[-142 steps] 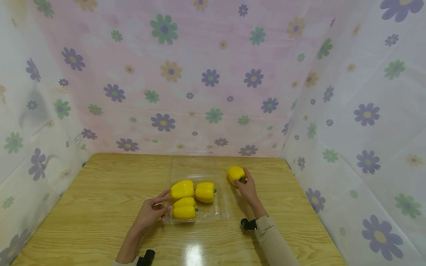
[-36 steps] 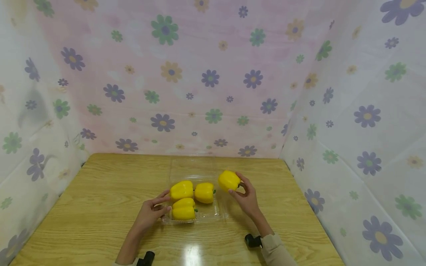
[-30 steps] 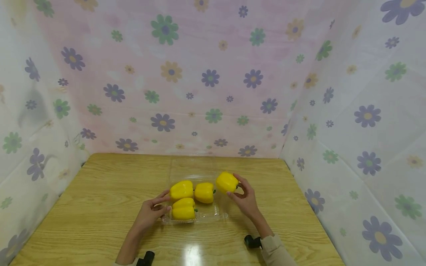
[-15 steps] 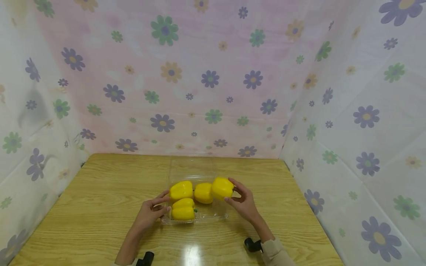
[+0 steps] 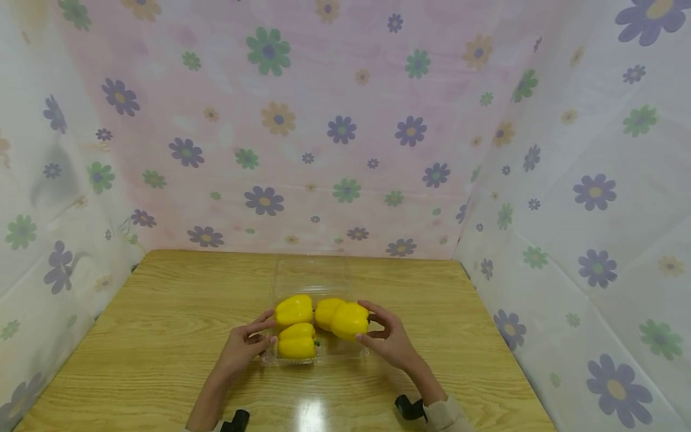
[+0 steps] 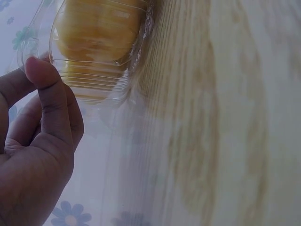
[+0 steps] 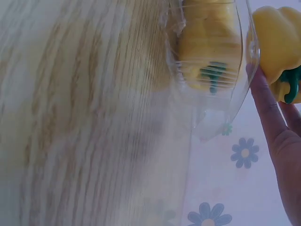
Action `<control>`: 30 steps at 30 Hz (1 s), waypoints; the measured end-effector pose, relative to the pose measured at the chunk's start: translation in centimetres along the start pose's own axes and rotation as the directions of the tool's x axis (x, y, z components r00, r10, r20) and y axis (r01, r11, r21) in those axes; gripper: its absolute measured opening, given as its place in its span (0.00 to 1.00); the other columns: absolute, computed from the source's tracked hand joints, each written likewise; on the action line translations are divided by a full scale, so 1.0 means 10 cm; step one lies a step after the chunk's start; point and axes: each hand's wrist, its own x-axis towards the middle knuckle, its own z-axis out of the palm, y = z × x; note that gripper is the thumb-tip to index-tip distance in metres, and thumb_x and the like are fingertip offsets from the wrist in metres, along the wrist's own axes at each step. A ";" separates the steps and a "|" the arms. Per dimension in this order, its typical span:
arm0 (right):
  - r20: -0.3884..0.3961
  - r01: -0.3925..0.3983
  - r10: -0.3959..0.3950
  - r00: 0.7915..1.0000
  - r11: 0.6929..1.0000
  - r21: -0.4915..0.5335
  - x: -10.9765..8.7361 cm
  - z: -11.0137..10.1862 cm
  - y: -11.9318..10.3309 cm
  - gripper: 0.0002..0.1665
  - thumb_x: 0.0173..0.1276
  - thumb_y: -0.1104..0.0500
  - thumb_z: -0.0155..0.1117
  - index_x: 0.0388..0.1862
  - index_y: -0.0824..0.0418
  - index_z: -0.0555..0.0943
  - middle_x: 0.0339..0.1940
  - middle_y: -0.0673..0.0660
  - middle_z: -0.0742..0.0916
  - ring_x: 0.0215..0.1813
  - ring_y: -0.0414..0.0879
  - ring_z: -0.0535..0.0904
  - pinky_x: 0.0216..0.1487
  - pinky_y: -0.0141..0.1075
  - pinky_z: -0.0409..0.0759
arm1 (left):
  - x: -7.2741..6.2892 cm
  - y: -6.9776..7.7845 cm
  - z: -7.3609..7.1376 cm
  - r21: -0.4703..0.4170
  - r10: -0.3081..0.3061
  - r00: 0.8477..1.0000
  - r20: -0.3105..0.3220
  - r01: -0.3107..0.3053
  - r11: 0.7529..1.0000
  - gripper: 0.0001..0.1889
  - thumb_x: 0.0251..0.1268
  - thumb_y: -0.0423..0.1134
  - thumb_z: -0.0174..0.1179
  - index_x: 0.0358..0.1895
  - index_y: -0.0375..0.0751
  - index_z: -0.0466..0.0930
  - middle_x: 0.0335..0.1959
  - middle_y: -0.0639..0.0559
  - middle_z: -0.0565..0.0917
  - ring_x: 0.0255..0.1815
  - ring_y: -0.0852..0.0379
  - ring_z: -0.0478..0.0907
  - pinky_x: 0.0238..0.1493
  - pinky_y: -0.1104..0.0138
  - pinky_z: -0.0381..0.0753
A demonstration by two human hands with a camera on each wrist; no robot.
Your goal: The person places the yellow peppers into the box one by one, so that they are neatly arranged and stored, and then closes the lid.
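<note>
In the head view a clear plastic clamshell box (image 5: 342, 353) lies with its lid (image 5: 313, 273) folded back. Three yellow bell peppers sit inside: one back left (image 5: 294, 310), one front left (image 5: 297, 342), one back right (image 5: 326, 312). My left hand (image 5: 240, 348) pinches the box's left rim between thumb and fingers, seen closely in the left wrist view. My right hand (image 5: 391, 341) grips another yellow bell pepper (image 5: 349, 321) near its stem end, above the box's right side. It partly covers the back right pepper. In the right wrist view this pepper (image 7: 276, 42) is above the rim, its green stem showing.
The box rests on a wood-grain table (image 5: 178, 318). Flower-printed cloth walls (image 5: 345, 150) stand behind and on both sides. A black wrist camera (image 5: 409, 408) sits on the right wrist, another (image 5: 236, 420) on the left.
My right hand has carried its pepper left and toward me, from beyond the box's right side to over its right part. The left hand has stayed at the left rim.
</note>
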 end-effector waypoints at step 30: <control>0.189 -0.255 0.280 0.941 0.956 -0.145 0.12 0.11 -0.21 0.36 0.74 0.57 0.67 0.78 0.53 0.67 0.73 0.62 0.69 0.70 0.68 0.67 0.48 0.38 0.87 | 0.00 0.02 0.01 -0.010 -0.002 1.000 0.010 0.002 1.000 0.27 0.69 0.30 0.65 0.67 0.22 0.72 0.81 0.38 0.57 0.27 0.61 0.75 0.26 0.71 0.81</control>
